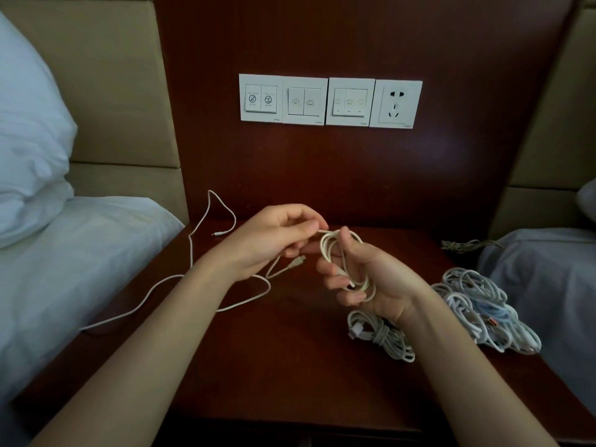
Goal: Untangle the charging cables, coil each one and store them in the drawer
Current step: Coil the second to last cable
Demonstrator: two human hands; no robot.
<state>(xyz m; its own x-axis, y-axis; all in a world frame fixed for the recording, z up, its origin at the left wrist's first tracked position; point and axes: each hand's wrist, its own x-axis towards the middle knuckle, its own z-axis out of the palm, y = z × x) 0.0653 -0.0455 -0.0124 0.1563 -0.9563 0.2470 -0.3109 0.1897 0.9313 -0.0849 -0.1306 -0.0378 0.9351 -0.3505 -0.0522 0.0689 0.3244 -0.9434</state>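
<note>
My right hand (364, 279) grips a small coil of white cable (329, 250) above the dark wooden nightstand (274, 359). My left hand (271, 240) pinches the same cable's strand just left of the coil, and its loose end with a plug (295, 262) hangs below. A second, thin white cable (206, 221) lies uncoiled, running from the nightstand's back left down over the bed edge. A bundled white cable (383, 337) lies under my right wrist. A tangled heap of white and pale blue cables (483, 311) sits at the right. No drawer is in view.
White bedding (64, 269) borders the nightstand on the left, and another bed (548, 285) on the right. A grey cord (464, 245) lies at the back right. Switch plates (306, 100) and a wall socket (396, 104) are on the wooden panel behind.
</note>
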